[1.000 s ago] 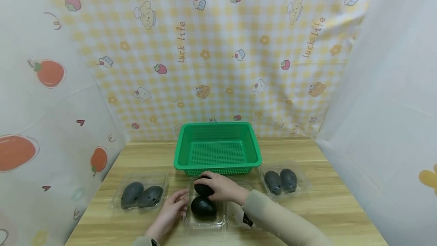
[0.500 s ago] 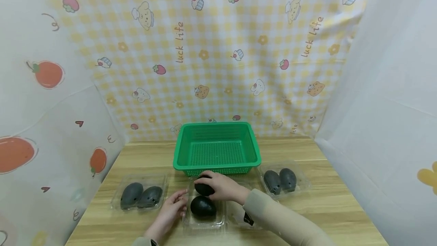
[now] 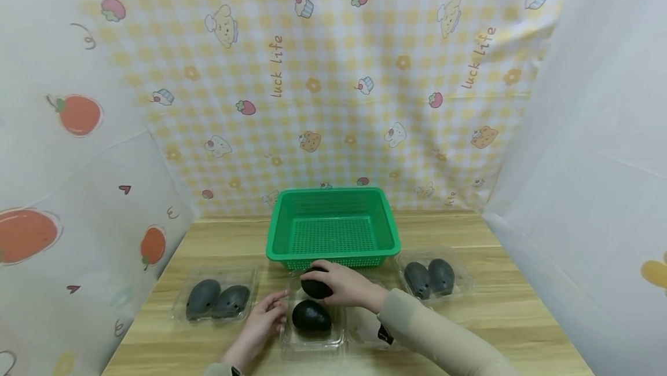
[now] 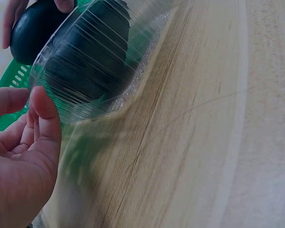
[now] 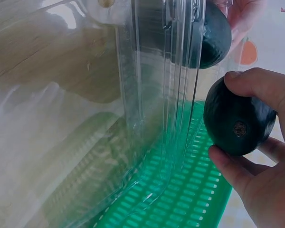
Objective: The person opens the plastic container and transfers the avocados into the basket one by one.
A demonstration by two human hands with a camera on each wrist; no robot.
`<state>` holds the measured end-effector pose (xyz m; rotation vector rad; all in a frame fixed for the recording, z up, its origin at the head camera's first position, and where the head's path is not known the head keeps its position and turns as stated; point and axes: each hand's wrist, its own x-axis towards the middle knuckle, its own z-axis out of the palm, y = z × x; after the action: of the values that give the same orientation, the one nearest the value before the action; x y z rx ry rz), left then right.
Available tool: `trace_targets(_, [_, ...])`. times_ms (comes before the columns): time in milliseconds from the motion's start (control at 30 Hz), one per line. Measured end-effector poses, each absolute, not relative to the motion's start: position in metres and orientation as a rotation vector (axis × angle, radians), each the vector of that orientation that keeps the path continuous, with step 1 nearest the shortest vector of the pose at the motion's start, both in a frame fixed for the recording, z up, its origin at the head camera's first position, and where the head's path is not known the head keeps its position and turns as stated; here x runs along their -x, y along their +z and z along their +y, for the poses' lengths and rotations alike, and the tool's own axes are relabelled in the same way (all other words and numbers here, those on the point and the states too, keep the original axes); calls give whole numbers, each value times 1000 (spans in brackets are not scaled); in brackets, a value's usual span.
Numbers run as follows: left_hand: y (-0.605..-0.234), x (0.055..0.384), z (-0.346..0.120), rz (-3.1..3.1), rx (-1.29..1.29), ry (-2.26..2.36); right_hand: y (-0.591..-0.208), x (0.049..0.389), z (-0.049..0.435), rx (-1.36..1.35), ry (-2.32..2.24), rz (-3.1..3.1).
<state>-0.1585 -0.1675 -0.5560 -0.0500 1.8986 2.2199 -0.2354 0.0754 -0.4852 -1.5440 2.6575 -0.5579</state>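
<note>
My right hand (image 3: 346,286) grips a dark avocado (image 5: 240,116), thumb on one side and fingers on the other, its stem scar showing in the right wrist view. That avocado is raised over the far end of a clear plastic clamshell box (image 3: 339,329). A second dark avocado (image 3: 311,315) lies inside the box, seen through the ribbed wall (image 4: 88,102) in the left wrist view. At the box's left edge, my left hand (image 3: 264,319) pinches the rim between thumb and fingertips. The box's lid lies folded out to the right, partly under my right forearm.
A green perforated basket (image 3: 271,243) stands behind the box, with nothing inside. To the left sits a closed clear box (image 3: 179,300) with two avocados (image 3: 203,298); a similar box (image 3: 464,266) with two more (image 3: 441,276) is at the right. A patterned cloth (image 3: 333,75) hangs behind the table.
My right hand has lifted the avocado slightly and shifted it a little to the right, apart from the one in the box. My left hand stays at the rim.
</note>
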Motion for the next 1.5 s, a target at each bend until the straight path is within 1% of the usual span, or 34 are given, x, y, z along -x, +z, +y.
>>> trace_targets(133, [-556,157,-168,1889,37,2231,-483,235,80,1510,-545,2657])
trace_targets(300, [-553,158,-165,1919,172,2201,-476,234,85,1492,-534,2659])
trace_targets(400, [-551,160,-164,1929,195,2195,-472,235,89,1505,-546,2660])
trace_targets(567, [-551,163,-163,1939,183,2193,-466,239,95,1541,-555,2656])
trace_targets(1200, [-553,163,-164,1930,153,2185,-448,246,115,1529,-471,2718])
trace_targets(1500, [-551,160,-164,1936,160,2174,-439,252,118,1425,-466,2761])
